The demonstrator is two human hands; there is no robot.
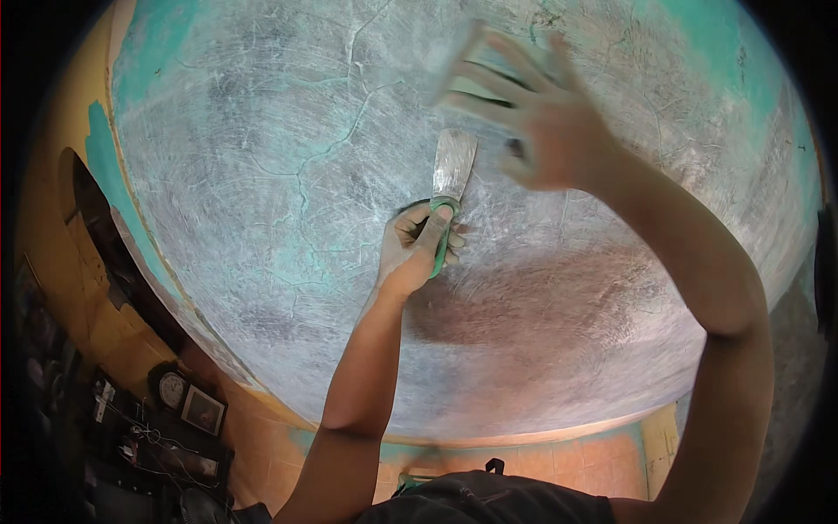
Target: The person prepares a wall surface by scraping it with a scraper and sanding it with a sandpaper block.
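My left hand is wrapped round the green handle of a putty knife, its broad metal blade pointing up close to the wall. Higher and to the right, my right hand is smeared by motion, its fingers spread over a flat, pale sheet that looks like sandpaper, against the wall. Before me the wall is a worn grey-white with turquoise traces, scratches and a branching crack. Brighter turquoise paint shows at its upper corners.
At the lower left stand a round clock, a framed picture and tangled wires among dark things. A dark oval object is by the yellow side wall. Orange floor tiles run along the wall's foot.
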